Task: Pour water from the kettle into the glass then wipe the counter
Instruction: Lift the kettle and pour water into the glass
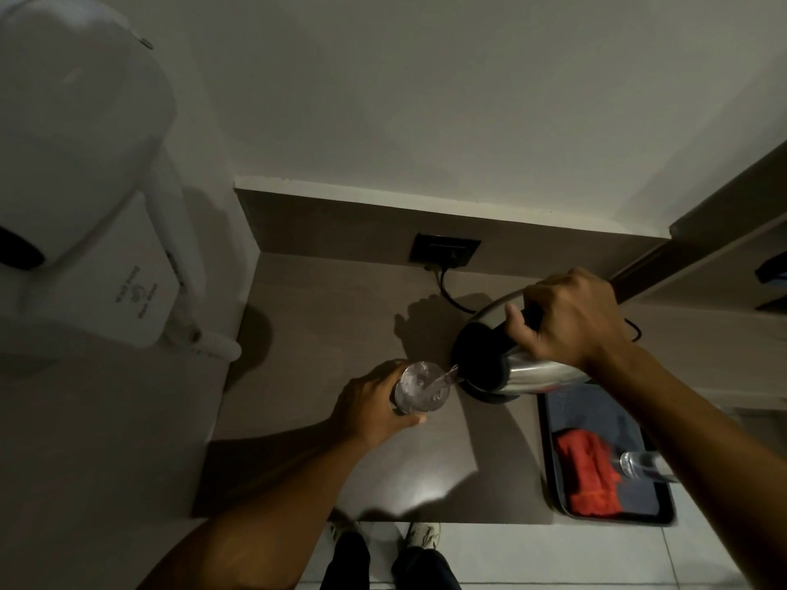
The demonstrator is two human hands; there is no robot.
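Pouring is under way: the right hand [570,317], fingers wrapped round the handle, tips the kettle [511,368] so water streams into the glass [421,387] at its 9 o'clock, gripped by the left hand [368,408] above the surface [323,317]. Next, I judge: level the kettle, fetch the red cloth [590,476] at 5 o'clock. Fill level is unclear.

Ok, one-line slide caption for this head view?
Right hand tilts kettle, pouring water into glass held by left hand.
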